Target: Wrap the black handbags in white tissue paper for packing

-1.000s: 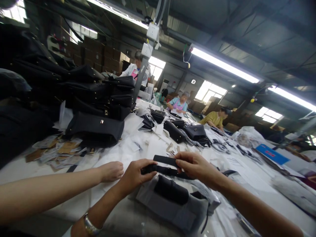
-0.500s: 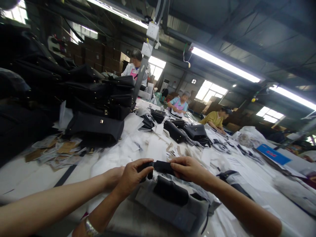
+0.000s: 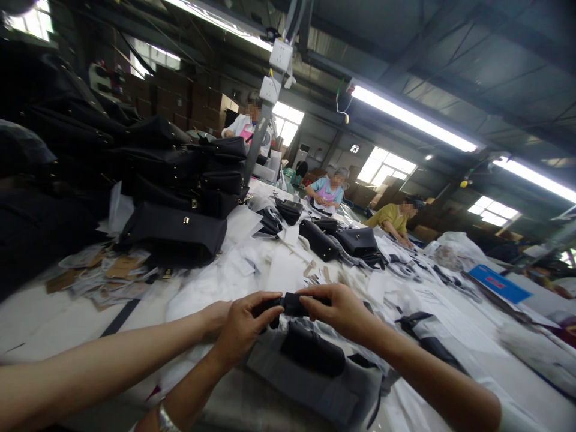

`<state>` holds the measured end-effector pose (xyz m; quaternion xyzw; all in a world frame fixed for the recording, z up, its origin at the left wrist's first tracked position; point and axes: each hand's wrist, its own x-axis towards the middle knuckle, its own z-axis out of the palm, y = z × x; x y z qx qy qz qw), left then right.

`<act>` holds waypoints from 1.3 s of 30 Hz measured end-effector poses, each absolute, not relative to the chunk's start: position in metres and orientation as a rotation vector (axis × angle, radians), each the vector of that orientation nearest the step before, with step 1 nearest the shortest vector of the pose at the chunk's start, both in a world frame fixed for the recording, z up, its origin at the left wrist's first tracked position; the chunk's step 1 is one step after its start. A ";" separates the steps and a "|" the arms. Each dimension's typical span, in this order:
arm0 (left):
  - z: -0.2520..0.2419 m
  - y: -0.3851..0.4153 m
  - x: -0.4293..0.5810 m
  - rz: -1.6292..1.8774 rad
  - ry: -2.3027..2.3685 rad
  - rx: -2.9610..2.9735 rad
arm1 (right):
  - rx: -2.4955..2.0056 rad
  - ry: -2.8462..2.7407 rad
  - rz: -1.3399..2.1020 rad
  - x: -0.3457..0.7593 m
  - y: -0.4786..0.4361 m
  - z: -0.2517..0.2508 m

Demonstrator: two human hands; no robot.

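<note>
My left hand (image 3: 252, 318) pinches one end of a black strap (image 3: 293, 304) between thumb and fingers. Close beside it, my right hand (image 3: 333, 306) grips the strap's other side, so a short wide piece shows between the two. Below them on the table lies a dark rolled bundle (image 3: 315, 348), on top of a grey cloth-like wrapping (image 3: 315, 384). A co-worker's forearm (image 3: 135, 348) reaches in from the left, and its hand is mostly hidden behind my left hand.
Black handbags (image 3: 175, 231) are piled high at the left, near a heap of tags (image 3: 112, 270). More black bags (image 3: 319, 240) and paper scraps lie ahead on the white table. A blue box (image 3: 499, 283) stands at the right. Several people work farther back by a post (image 3: 261, 138).
My right hand has slid slightly left along the strap, shortening the piece between my hands. My left hand has shifted slightly right. The co-worker's forearm has moved a little to the right.
</note>
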<state>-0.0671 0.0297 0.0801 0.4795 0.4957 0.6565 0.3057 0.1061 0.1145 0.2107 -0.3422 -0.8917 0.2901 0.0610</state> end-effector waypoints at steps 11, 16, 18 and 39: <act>0.081 0.026 -0.072 1.681 1.334 1.409 | -1.143 -2.893 1.106 0.093 0.136 0.217; 0.082 0.024 -0.072 1.680 1.289 1.420 | -1.132 -2.913 1.178 0.085 0.140 0.216; 0.081 0.023 -0.072 1.680 1.268 1.380 | -1.078 -2.923 1.142 0.083 0.139 0.212; 0.075 0.026 -0.065 1.740 1.310 1.383 | -1.091 -2.807 1.046 0.085 0.129 0.188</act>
